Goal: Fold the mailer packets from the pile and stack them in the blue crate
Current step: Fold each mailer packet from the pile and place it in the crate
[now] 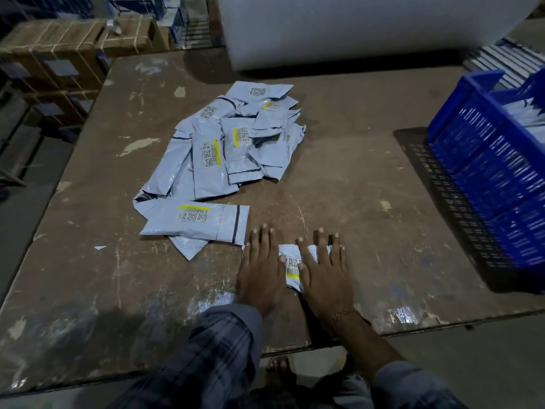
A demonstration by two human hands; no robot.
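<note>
No grip: left hand (pixel 259 271) and right hand (pixel 326 273) press flat, fingers spread, on small folded pale-grey plastic mailer packet (pixel 292 265) on worn brown desk (pixel 368 202).

A warehouse packing area: strapped cardboard cartons (pixel 56 54) stacked along the left, a big roll of white wrap (pixel 368 31) behind a scuffed table (pixel 339 184), barcode-labelled mailer packets (pixel 230 137), and a blue crate (pixel 486 160)
</note>
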